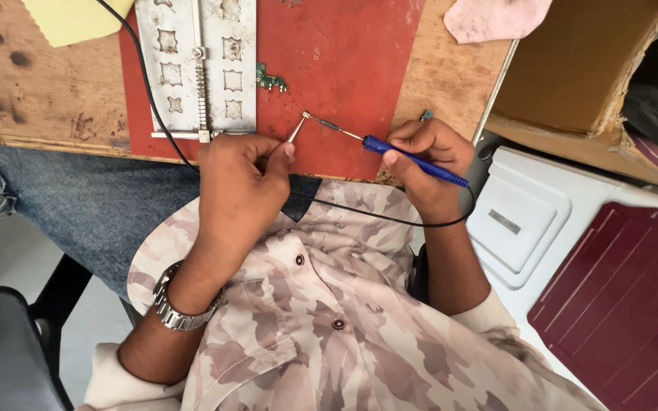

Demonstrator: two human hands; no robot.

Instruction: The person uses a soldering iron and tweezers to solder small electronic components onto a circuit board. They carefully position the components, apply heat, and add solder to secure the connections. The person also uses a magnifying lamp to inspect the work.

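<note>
My right hand point(429, 164) grips a blue-handled soldering iron point(413, 158); its metal tip reaches up-left to about the middle of the red mat point(344, 61). My left hand point(241, 179) pinches thin metal tweezers point(296, 131), whose points meet the iron's tip at a tiny part point(305, 115) just above the mat. A black cable point(154, 106) runs from the iron across my lap and up over the mat.
A grey metal fixture plate point(196, 65) with cut-out windows lies on the mat, a small green circuit board point(269, 78) beside it. A yellow pad point(70, 17) and pink cloth point(493, 17) sit at the bench's far edge. A cardboard box point(573, 61), white case point(527, 221) and maroon panel point(626, 297) lie right.
</note>
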